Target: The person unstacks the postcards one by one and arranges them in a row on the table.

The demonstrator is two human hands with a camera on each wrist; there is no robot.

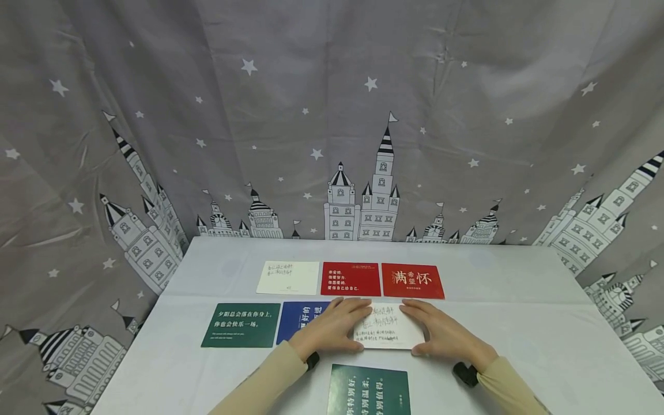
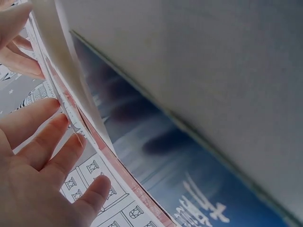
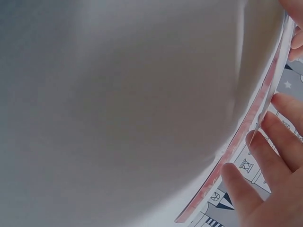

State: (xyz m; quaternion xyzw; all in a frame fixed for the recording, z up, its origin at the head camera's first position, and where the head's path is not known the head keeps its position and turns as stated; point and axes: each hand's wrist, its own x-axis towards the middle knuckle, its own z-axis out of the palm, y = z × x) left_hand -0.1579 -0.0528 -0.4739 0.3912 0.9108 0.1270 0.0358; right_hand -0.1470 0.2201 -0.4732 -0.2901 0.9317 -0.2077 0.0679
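A white card with handwriting (image 1: 386,331) is between my two hands, over the middle of the white table. My left hand (image 1: 337,328) holds its left edge, thumb near the close corner and fingers at the far one. On the opposite edge my right hand (image 1: 446,331) grips in the same way. In the left wrist view the left fingers (image 2: 45,142) are spread along the thin card edge. The right fingers (image 3: 272,151) meet the edge likewise in the right wrist view. A blue card (image 1: 295,323) lies partly hidden under the left hand and wrist.
Behind the hands lie another white card (image 1: 287,278), a red card with several lines (image 1: 353,279) and a red card with large characters (image 1: 413,281). One green card (image 1: 241,325) is at left, another green card (image 1: 369,389) at the near edge. A grey castle-print curtain (image 1: 332,115) surrounds the table.
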